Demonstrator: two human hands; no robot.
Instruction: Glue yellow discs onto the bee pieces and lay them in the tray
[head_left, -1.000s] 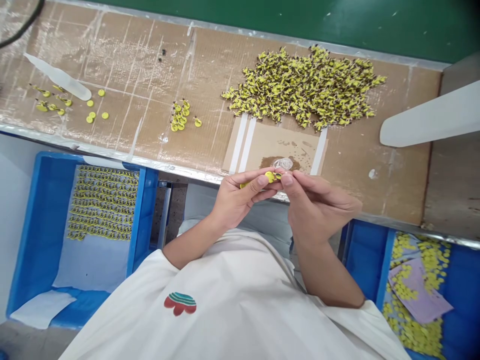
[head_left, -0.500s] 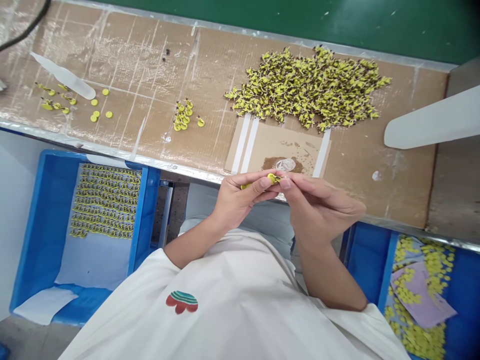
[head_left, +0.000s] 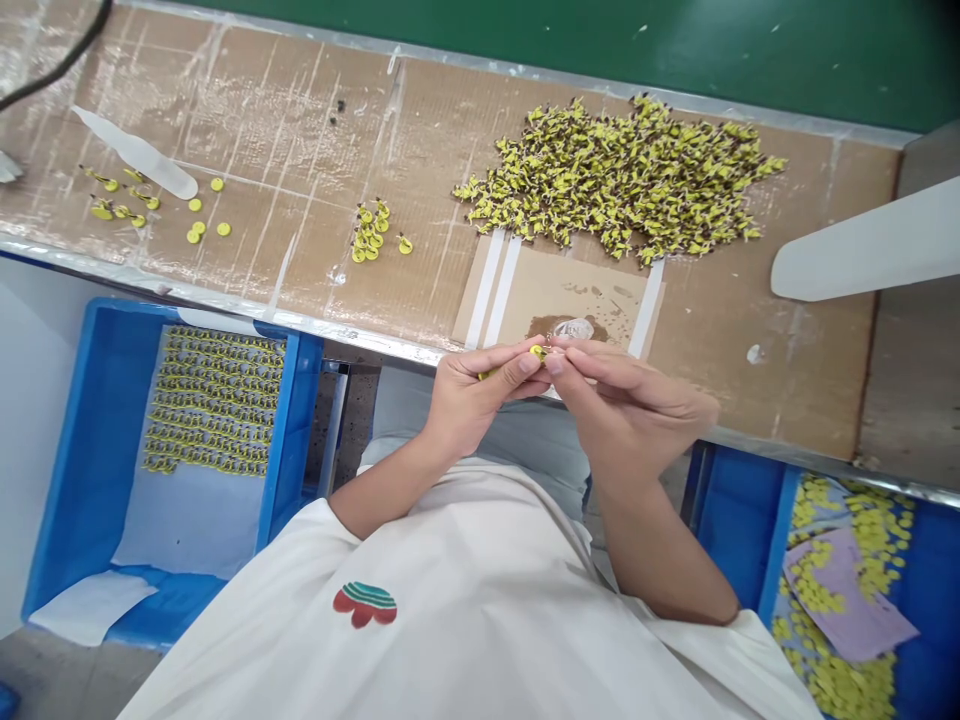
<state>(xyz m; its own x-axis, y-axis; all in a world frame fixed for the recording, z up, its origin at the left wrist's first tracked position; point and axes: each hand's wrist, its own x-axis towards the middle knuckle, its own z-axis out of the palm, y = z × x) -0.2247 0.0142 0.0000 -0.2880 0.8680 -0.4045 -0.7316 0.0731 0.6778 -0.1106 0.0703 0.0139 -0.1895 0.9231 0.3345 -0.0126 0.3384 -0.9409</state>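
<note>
Just in front of the table's near edge, my left hand (head_left: 472, 398) pinches a small yellow disc (head_left: 537, 352) between thumb and forefinger. Another bit of yellow shows between its fingers. My right hand (head_left: 630, 405) touches the left at the fingertips, its thumb and forefinger closed on a small piece at the disc's right side, too tiny to make out. Beyond the hands lies a cardboard sheet (head_left: 525, 285) with white strips and a wet brown patch around a clear round blob (head_left: 574, 330). Behind it spreads a large pile of yellow and dark brown pieces (head_left: 615, 180).
Small yellow pieces (head_left: 367, 235) and loose discs (head_left: 223, 229) lie leftward, near a white pointed tool (head_left: 139, 155). A white arm-like object (head_left: 862, 245) juts in from the right. Blue bins (head_left: 67, 470) flank my body; the right one holds yellow discs (head_left: 855, 685).
My right hand has moved slightly left, its fingertips closer over the yellow disc. The view has shifted a little; both hands remain together.
</note>
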